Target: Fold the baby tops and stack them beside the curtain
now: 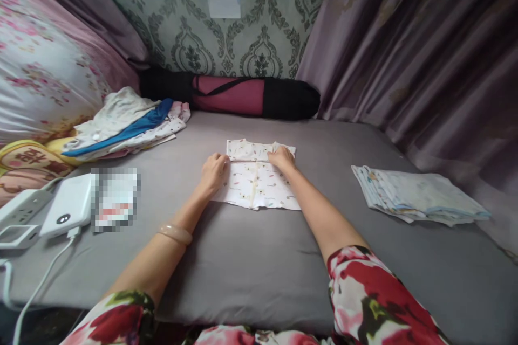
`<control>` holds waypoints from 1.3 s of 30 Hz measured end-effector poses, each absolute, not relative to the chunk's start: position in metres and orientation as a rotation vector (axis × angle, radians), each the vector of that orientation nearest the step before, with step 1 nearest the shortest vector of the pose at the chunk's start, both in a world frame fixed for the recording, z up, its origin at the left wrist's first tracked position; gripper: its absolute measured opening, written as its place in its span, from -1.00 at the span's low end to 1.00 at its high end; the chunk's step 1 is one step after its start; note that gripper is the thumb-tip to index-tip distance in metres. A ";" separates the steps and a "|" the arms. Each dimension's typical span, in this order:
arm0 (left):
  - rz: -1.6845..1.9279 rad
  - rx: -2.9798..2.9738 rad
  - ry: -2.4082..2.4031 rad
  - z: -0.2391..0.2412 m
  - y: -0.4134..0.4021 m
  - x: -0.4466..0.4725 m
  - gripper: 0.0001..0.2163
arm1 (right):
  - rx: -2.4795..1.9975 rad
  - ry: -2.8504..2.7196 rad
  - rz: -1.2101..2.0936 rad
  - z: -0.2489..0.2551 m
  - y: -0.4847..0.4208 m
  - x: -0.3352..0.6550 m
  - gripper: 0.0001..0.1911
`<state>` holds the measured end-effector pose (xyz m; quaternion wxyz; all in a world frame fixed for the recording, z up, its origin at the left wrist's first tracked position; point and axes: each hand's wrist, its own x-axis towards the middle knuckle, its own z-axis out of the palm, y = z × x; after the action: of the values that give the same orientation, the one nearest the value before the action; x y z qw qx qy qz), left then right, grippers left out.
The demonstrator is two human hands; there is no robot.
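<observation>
A small white printed baby shirt with a pale yellow front trim lies on the grey bed sheet in front of me. Its far part is folded over toward me in a band. At the left end of that band, my left hand is closed with the fingertips on the fabric edge. My right hand pinches the folded band right of its middle, covering part of the cloth. A bangle circles my left wrist.
Folded cloths lie in a stack at right. Heaped clothes sit at back left, near a white power bank with a cable and a power strip. A long black-and-maroon bag lies along the wall; curtains hang at right.
</observation>
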<state>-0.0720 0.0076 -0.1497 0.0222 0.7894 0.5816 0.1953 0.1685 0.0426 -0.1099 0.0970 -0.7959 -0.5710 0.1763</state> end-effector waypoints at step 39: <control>0.539 2.678 1.689 -0.156 -0.010 -0.073 -0.61 | -1.445 -2.675 0.281 -0.141 0.082 0.069 -0.38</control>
<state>-0.0731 -0.0098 -0.1560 -0.0348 0.8333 0.5255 0.1679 0.0690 0.0818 -0.1409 0.0443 -0.4728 -0.8753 0.0919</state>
